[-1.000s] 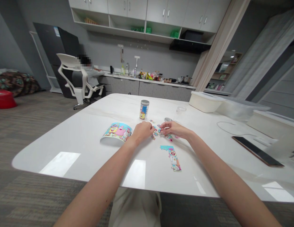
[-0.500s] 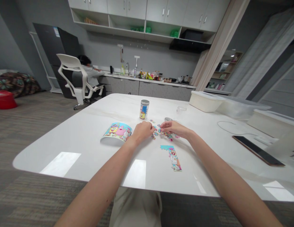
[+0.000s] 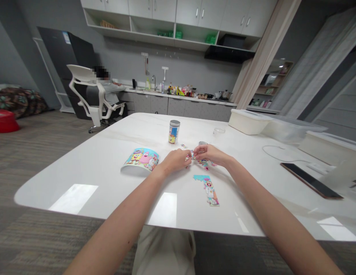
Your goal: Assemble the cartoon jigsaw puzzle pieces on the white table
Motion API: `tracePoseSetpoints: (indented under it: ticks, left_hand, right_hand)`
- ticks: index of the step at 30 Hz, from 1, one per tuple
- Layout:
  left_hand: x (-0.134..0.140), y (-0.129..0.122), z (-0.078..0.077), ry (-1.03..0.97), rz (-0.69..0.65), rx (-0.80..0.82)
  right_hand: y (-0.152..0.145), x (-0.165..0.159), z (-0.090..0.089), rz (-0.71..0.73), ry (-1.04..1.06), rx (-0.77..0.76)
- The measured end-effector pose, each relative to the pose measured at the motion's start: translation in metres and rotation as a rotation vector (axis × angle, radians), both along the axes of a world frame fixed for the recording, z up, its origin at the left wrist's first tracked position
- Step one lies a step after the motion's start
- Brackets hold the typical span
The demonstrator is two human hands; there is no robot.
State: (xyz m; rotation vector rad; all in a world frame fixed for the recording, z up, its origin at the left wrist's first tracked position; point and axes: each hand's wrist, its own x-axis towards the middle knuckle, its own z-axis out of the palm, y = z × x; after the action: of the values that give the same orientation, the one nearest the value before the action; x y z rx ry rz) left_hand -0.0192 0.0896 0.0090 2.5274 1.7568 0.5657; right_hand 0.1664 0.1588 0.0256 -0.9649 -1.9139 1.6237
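Note:
Loose jigsaw puzzle pieces lie in a small heap on the white table, partly under my hands. My left hand is at the heap's left side, its fingers curled in; anything between them is hidden. From the right, my right hand reaches over the heap with bent fingers pinched close among the pieces. What its fingertips hold is too small to make out. Nearer to me lies a joined puzzle section, a blue top strip with a cartoon figure down its right side. A curved picture card with cartoon characters rests left of my left hand.
A lidded clear jar stands behind the heap on the table. Beyond my right hand are a metal lid and a clear container. A phone, a cable and storage boxes occupy the right. A person sits in the background.
My left hand has shifted slightly right, further over the pieces and closer to my right hand. The fingers of my right hand have curled in more. The joined section stays in place.

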Motion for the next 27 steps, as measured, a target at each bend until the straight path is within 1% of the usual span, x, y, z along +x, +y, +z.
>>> tracePoseSetpoints:
  ticks: [3,7,13,17,23,27]
  left_hand:
    - [-0.0005,0.0,-0.0002,-0.001,-0.019,0.004]
    - [-0.0008,-0.0002,-0.0003,0.011,-0.026,-0.001]
    - [0.0009,-0.0046,0.002,0.0,-0.07,-0.032]
    - [0.0015,-0.0052,0.002,-0.012,-0.07,-0.038]
    - [0.0003,-0.0023,-0.0009,0.015,-0.089,-0.025]
    - [0.0005,-0.0017,-0.0005,-0.004,-0.081,-0.027]
  right_hand:
    - [0.0008,0.001,0.0002,0.002,-0.006,0.017]
    - [0.0004,0.0016,0.002,0.006,-0.064,0.05]
    - [-0.0033,-0.0008,0.0042,0.051,-0.027,0.037]
    - [-0.0039,-0.0013,0.0044,0.021,-0.023,0.01]
    - [-0.0032,-0.0014,0.0031,0.025,-0.027,0.056]
    - [-0.0018,-0.0008,0.0016,0.024,-0.026,0.075]
